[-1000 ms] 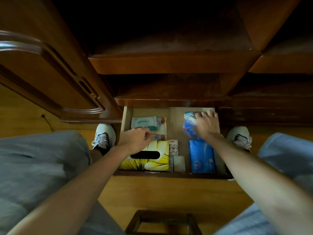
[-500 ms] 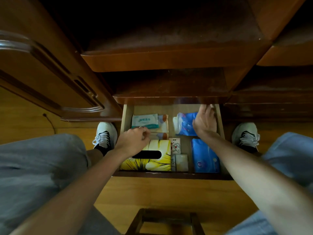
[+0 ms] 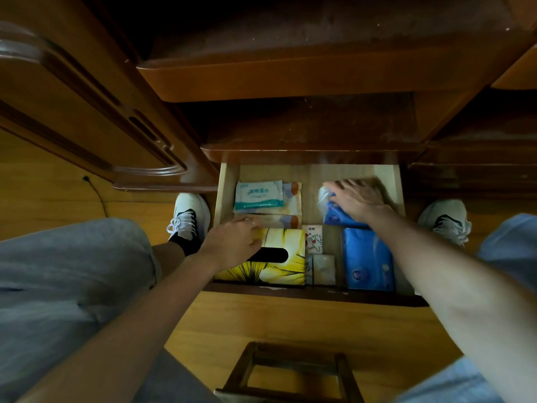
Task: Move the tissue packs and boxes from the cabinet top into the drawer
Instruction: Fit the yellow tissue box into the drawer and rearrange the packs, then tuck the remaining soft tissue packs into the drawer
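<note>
- The drawer [image 3: 225,193] stands open and holds the goods: a yellow box [image 3: 283,257] at its front left, a wipes pack [image 3: 258,196] behind that, and blue packs [image 3: 367,258] along the right.
- Left hand [image 3: 232,247] rests on the yellow box, fingers loosely bent and gripping nothing, likely steadying it.
- Right hand [image 3: 357,199] lies flat, fingers spread, on the rear blue pack [image 3: 337,218], apparently pressing it down to fit.
- The cabinet top [image 3: 290,74] above the drawer looks bare.
</note>
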